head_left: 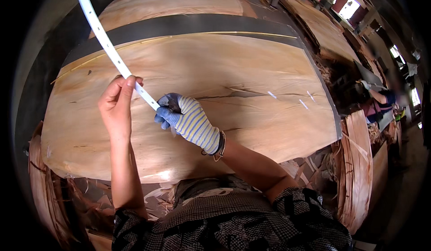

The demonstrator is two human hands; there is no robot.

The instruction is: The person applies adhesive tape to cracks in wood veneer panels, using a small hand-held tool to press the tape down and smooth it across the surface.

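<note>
A wide work table [188, 25] carries the load here, its dark surface showing as a band between two sheets and along the right edge. On it lies a big sheet of thin pale wood [251, 129], covering nearly the whole near half, with a long dark split [238, 93] running across its middle. Three short white tape strips [303, 104] sit on the sheet near the right end of that split. Behind the dark band lies a second wood sheet [175, 0], lighter in tone. Torn scraps of wood [148, 201] hang below the near edge
</note>
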